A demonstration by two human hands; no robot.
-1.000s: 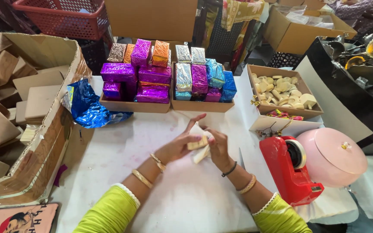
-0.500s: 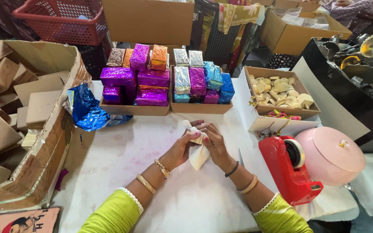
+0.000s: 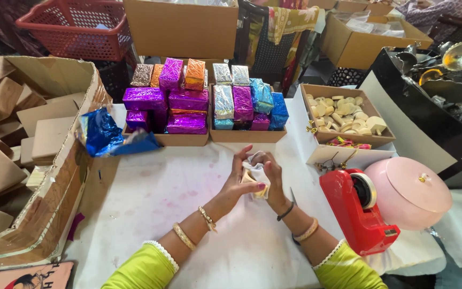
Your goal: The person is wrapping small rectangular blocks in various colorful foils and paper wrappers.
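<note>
Both hands have drawn together just in front of the foil-wrapped boxes [image 3: 209,101]. The left hand [image 3: 239,179] and right hand [image 3: 270,174] now close around the small pale bar [image 3: 255,174], its white wrapping bunched tighter than before.

White-covered table [image 3: 151,214] amid cardboard boxes [image 3: 183,27]

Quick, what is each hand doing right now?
Left hand: closed around the small pale block half-wrapped in white paper.
Right hand: also gripping that block, fingers folding the paper over it.
</note>
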